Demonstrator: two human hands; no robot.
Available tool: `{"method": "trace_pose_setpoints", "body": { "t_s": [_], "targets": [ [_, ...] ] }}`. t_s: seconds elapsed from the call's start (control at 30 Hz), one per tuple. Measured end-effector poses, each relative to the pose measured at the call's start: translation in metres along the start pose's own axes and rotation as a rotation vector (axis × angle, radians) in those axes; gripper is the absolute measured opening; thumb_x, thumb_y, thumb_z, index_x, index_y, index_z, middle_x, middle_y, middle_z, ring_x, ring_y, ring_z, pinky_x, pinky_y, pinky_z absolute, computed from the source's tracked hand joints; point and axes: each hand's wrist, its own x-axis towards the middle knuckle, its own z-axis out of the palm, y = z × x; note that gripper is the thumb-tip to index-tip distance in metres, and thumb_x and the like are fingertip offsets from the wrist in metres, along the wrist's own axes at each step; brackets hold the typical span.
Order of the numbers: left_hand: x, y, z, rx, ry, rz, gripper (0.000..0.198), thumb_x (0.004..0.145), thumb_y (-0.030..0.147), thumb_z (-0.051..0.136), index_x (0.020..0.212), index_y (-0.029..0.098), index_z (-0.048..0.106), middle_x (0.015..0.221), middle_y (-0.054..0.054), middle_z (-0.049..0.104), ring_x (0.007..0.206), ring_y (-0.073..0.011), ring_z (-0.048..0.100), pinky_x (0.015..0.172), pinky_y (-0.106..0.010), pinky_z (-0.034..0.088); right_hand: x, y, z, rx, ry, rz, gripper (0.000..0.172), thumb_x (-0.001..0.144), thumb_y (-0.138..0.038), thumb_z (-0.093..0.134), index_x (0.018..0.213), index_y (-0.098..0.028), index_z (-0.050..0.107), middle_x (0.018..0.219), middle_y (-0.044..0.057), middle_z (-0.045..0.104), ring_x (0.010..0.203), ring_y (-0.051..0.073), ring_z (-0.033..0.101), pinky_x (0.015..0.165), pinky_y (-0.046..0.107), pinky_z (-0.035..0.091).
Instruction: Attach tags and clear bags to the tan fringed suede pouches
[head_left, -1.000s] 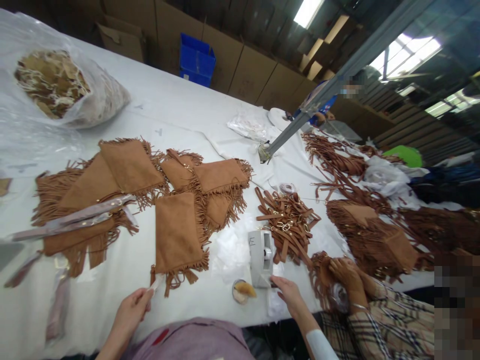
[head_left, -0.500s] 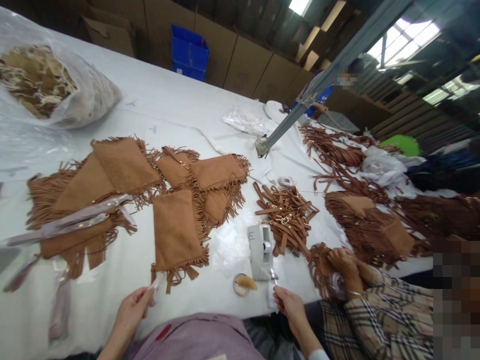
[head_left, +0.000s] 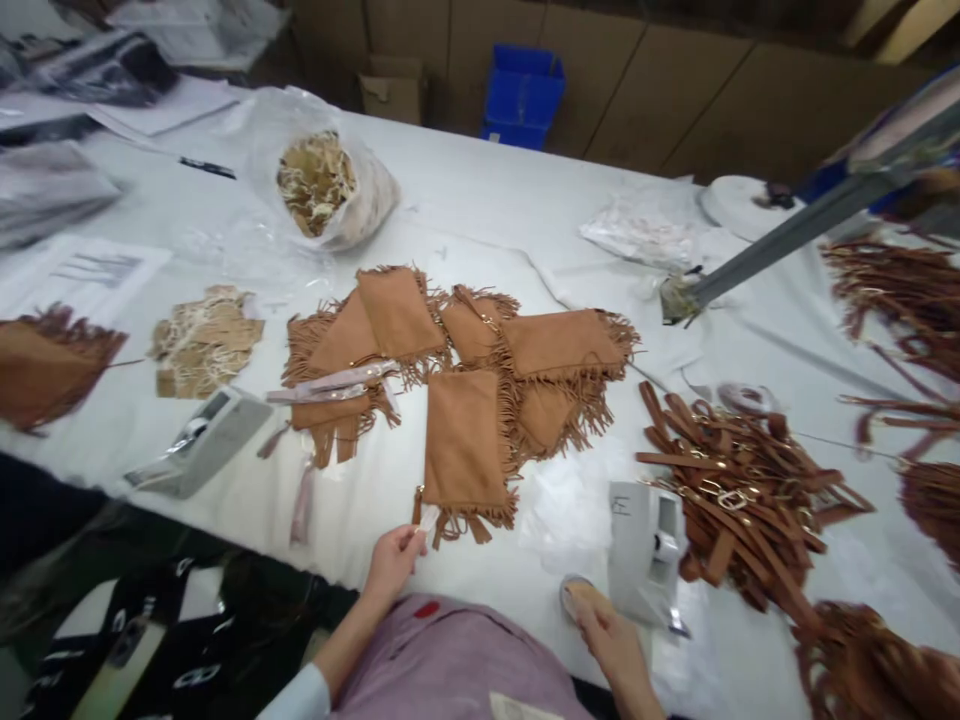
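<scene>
My left hand (head_left: 394, 562) pinches a small whitish translucent strip (head_left: 430, 517) at the lower left corner of a brown fringed bag (head_left: 465, 440). That bag lies flat, its fringe along the right side and bottom. Over a small round dish, my right hand (head_left: 616, 645) has its fingers closed on a curved tan piece (head_left: 589, 598), whose exact kind I cannot make out. Just right of this stands a grey tape dispenser (head_left: 626, 540). More brown fringed bags (head_left: 566, 343) lie overlapped behind the first one, with wrapped straps (head_left: 337, 382) on top at the left.
A heap of brown straps with metal clasps (head_left: 739, 495) lies at the right. Another tape dispenser (head_left: 202, 445) and a pile of tan scraps (head_left: 206, 340) are at the left. Behind them sits a plastic sack of scraps (head_left: 375, 200). A metal post (head_left: 795, 235) slants up at the right.
The view has swung left. My right hand has moved from the tape dispenser's front to the tan piece by the round dish. My left hand stays by the bag's corner, holding the strip.
</scene>
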Motion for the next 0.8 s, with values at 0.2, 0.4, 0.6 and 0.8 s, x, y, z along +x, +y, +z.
{"method": "trace_pose_setpoints", "body": {
  "t_s": [0.2,0.4,0.6,0.8],
  "targets": [
    [0.000,0.000,0.003,0.057,0.035,0.057,0.041,0.080,0.049,0.045,0.067,0.015,0.064,0.055,0.001,0.055,0.053,-0.0130,0.048,0.054,-0.023,0.035,-0.005,-0.120,0.096,0.127,-0.528,-0.292,0.032,0.072,-0.046,0.058,0.067,-0.017,0.070,0.053,0.000,0.061,0.050,0.014,0.051,0.050,0.024,0.039],
    [-0.006,0.008,0.001,0.167,0.022,0.140,0.040,0.085,0.044,0.043,0.077,0.015,0.069,0.064,-0.003,0.065,0.063,-0.0159,0.056,0.065,-0.024,0.041,-0.001,-0.142,0.162,0.022,-0.632,-0.298,0.028,0.073,-0.033,0.059,0.051,-0.017,0.063,0.046,-0.001,0.057,0.045,0.010,0.047,0.046,0.021,0.034],
    [-0.012,0.017,-0.006,0.164,-0.033,0.208,0.037,0.089,0.040,0.040,0.083,0.018,0.069,0.074,-0.004,0.069,0.068,-0.0173,0.060,0.070,-0.025,0.043,0.012,-0.138,0.178,-0.068,-0.610,-0.237,0.029,0.069,-0.027,0.063,0.043,-0.016,0.059,0.038,-0.002,0.052,0.037,0.008,0.040,0.041,0.021,0.026],
    [-0.011,0.019,-0.009,0.115,-0.082,0.199,0.038,0.089,0.041,0.040,0.085,0.018,0.069,0.076,-0.004,0.069,0.070,-0.0175,0.060,0.069,-0.025,0.042,0.013,-0.136,0.180,-0.071,-0.624,-0.161,0.030,0.070,-0.030,0.063,0.044,-0.016,0.059,0.037,-0.003,0.050,0.035,0.007,0.038,0.040,0.020,0.025]
  ]
}}
